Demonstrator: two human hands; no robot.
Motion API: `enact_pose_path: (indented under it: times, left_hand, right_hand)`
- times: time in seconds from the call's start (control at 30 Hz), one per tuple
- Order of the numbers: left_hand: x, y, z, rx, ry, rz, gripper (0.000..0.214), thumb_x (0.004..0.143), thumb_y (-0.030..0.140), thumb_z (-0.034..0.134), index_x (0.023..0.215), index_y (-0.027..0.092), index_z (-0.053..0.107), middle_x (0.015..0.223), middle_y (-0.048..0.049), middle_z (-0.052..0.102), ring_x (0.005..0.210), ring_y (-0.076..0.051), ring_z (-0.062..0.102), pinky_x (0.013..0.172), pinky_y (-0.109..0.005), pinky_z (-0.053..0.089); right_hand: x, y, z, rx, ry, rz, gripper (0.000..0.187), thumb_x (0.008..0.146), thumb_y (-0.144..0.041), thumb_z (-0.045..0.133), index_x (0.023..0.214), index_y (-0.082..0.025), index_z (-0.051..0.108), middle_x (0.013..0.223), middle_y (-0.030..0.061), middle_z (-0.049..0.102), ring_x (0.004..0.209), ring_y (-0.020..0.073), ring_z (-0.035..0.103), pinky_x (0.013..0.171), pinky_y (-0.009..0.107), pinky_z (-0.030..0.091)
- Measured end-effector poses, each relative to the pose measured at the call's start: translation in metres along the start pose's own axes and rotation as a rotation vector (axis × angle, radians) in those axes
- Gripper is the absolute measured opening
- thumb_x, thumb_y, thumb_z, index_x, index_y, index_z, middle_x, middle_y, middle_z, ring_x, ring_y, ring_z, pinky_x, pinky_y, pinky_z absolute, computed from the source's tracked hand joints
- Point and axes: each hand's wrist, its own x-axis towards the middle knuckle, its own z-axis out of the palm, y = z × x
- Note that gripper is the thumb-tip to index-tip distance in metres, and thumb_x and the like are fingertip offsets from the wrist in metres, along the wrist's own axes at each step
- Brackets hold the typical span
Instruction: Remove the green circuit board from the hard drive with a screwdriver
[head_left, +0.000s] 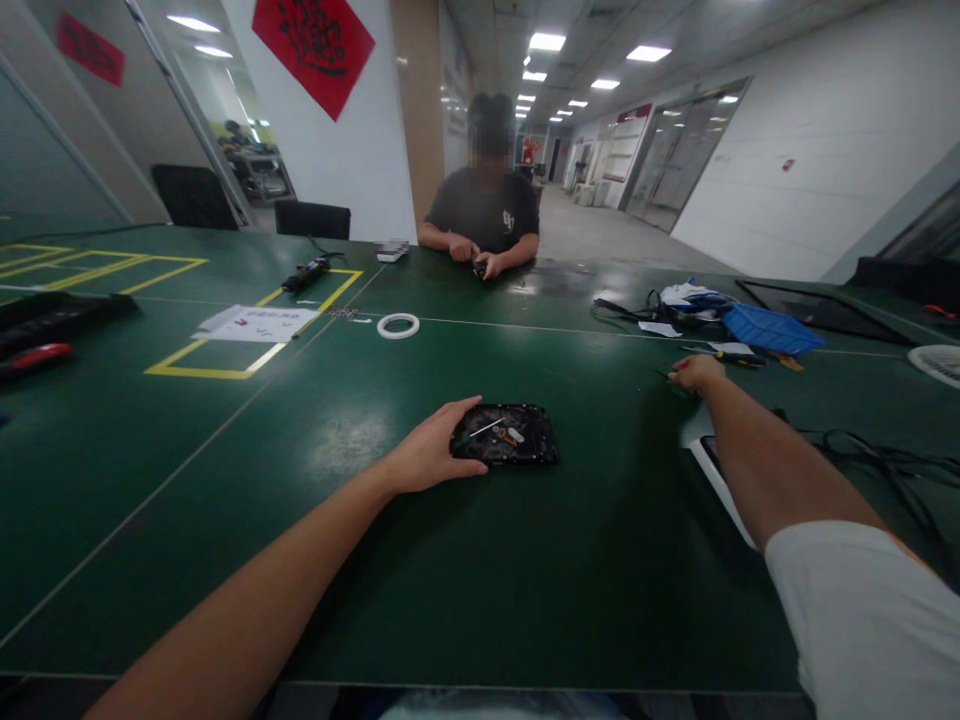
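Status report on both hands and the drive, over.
Left hand open against left edge of drive. Right hand out right at a small green item, grip unclear. Nothing blocking the drive.

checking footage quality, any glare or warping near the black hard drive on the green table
head view: ceiling lights leave a pale glare patch on the dark green table beside the left hand, which rests on the black rectangular hard drive; wide lens bows the table's edges
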Motion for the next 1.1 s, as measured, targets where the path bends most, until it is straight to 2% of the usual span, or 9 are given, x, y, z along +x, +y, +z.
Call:
enact_pose_path:
  times: [0.1,0.23,0.47,0.67,0.87,1.1]
  left_hand:
    - [0.000,0.000,0.000,0.007,0.004,0.012,0.102,0.073,0.052,0.081,0.158,0.027,0.029,0.157,-0.0099,0.040,0.143,-0.033,0.041,0.117,-0.048,0.038]
    - [0.000,-0.001,0.001,0.004,0.014,0.022,0.102,0.072,0.053,0.082,0.157,0.026,0.031,0.156,-0.0098,0.042,0.142,-0.033,0.042,0.116,-0.046,0.039]
    - [-0.001,-0.002,0.002,-0.007,0.004,0.006,0.101,0.073,0.054,0.082,0.157,0.029,0.032,0.156,-0.0096,0.042,0.140,-0.033,0.044,0.113,-0.047,0.042]
    - [0.000,-0.005,0.003,0.014,0.008,0.023,0.104,0.071,0.057,0.082,0.156,0.025,0.033,0.154,-0.0115,0.045,0.139,-0.034,0.046,0.115,-0.048,0.039]
    - [-0.001,-0.004,0.001,0.024,-0.001,0.040,0.105,0.071,0.056,0.082,0.157,0.024,0.031,0.154,-0.0115,0.043,0.141,-0.033,0.043,0.118,-0.046,0.036]
    - [-0.001,-0.005,-0.010,0.060,-0.049,0.040,0.111,0.065,0.058,0.085,0.156,0.025,0.033,0.153,-0.0121,0.044,0.139,-0.035,0.045,0.116,-0.047,0.038]
  right_hand:
    - [0.007,0.001,0.006,0.049,-0.076,0.017,0.020,0.078,-0.021,0.078,0.096,-0.011,0.079,0.102,0.0185,0.074,0.097,0.0275,0.067,0.084,0.036,0.048]
    - [0.007,0.003,0.011,0.143,-0.120,-0.053,0.026,0.075,-0.019,0.079,0.101,-0.015,0.077,0.102,0.0130,0.075,0.095,0.0265,0.070,0.087,0.036,0.052]
    - [-0.007,-0.004,0.013,0.258,-0.172,-0.146,0.027,0.068,-0.013,0.084,0.094,-0.014,0.076,0.098,0.0143,0.074,0.093,0.0283,0.070,0.088,0.042,0.054]
    - [-0.033,-0.022,0.015,0.317,-0.190,-0.146,0.028,0.067,-0.018,0.086,0.093,-0.014,0.075,0.092,0.0116,0.074,0.086,0.0255,0.070,0.083,0.040,0.056]
    - [-0.061,-0.053,0.022,0.360,-0.169,-0.122,0.029,0.067,-0.022,0.087,0.091,-0.014,0.074,0.083,0.0093,0.074,0.078,0.0233,0.070,0.075,0.036,0.057]
    - [-0.114,-0.088,0.030,0.433,-0.109,-0.241,0.032,0.074,-0.027,0.082,0.105,-0.019,0.075,0.101,0.0083,0.075,0.086,0.0198,0.071,0.080,0.030,0.055]
